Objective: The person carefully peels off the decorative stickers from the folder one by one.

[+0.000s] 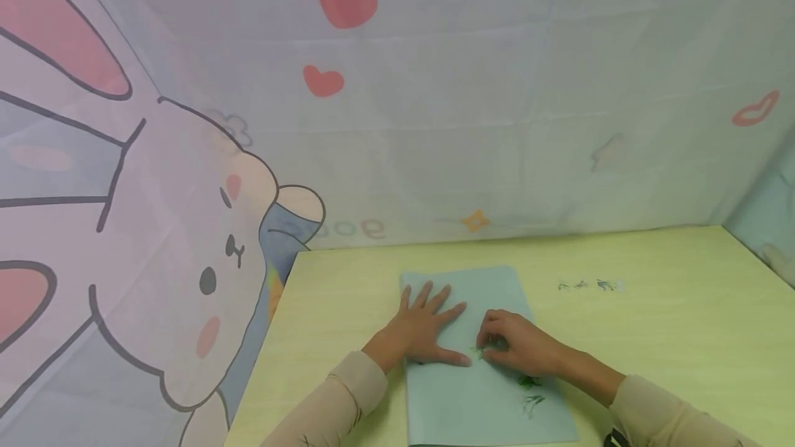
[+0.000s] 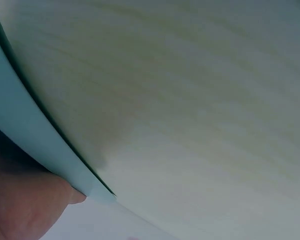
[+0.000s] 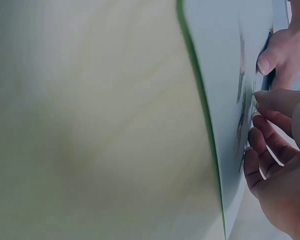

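A pale blue folder-like booklet (image 1: 459,405) lies on the table in front of me. My left hand (image 1: 422,333) rests on its left half with fingers spread; in the left wrist view only part of that hand (image 2: 30,200) shows, beside the booklet's edge. Over the middle, the thumb and index finger of my right hand (image 1: 518,343) pinch a small green sprig sticker (image 1: 477,351) close to the blue surface. Below the right hand sit a dark green leafy sticker (image 1: 528,382), partly hidden, and a thin-stemmed sprig (image 1: 533,404).
Several small plant stickers (image 1: 580,285) lie in a row on the yellow-green table (image 1: 671,336), right of the booklet. A printed cloth (image 1: 435,130) with hearts stands behind the table, and a large rabbit print (image 1: 180,281) is at the left.
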`<move>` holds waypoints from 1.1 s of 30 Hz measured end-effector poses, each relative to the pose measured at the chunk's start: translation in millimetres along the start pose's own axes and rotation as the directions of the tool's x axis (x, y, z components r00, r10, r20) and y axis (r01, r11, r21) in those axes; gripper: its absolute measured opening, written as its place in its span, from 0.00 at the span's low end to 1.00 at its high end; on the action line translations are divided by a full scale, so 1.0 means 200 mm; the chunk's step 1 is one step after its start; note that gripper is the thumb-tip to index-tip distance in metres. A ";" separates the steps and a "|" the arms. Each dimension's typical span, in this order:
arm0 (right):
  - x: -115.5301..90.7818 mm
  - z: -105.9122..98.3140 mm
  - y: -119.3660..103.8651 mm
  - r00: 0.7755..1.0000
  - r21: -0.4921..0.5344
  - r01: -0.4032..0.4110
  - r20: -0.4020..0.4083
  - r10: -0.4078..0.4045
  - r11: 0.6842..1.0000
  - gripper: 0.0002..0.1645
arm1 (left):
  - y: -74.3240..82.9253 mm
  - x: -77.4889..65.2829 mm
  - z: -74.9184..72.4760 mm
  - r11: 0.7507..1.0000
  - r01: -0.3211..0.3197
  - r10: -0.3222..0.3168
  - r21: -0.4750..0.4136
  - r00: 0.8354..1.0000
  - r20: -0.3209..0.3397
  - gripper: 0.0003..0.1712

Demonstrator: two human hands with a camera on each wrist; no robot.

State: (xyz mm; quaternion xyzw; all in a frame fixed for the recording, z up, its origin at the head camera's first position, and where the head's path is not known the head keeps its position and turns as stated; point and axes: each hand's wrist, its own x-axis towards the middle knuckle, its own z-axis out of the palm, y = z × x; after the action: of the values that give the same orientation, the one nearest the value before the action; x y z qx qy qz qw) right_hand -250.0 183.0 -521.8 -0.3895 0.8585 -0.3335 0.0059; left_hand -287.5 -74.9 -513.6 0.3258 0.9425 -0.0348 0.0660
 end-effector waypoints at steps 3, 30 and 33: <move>0.00 -0.01 0.00 1.000 0.000 -0.005 0.006 0.005 1.000 0.10 | 0.00 0.00 0.00 1.000 0.001 -0.001 -0.007 1.000 0.003 0.61; 0.01 0.00 0.00 1.000 0.019 0.016 0.007 -0.017 1.000 0.07 | 0.00 0.00 0.01 1.000 -0.003 0.003 0.004 1.000 -0.009 0.62; 0.01 0.01 0.00 1.000 0.023 0.021 0.003 -0.021 1.000 0.07 | 0.00 0.00 0.01 1.000 -0.004 0.004 0.004 1.000 -0.012 0.62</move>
State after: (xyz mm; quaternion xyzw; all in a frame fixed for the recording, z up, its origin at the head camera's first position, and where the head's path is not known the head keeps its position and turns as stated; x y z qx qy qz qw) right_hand -251.3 180.4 -521.7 -0.3987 0.8506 -0.3427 0.0082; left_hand -288.2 -75.6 -516.3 0.3280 0.9421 -0.0347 0.0595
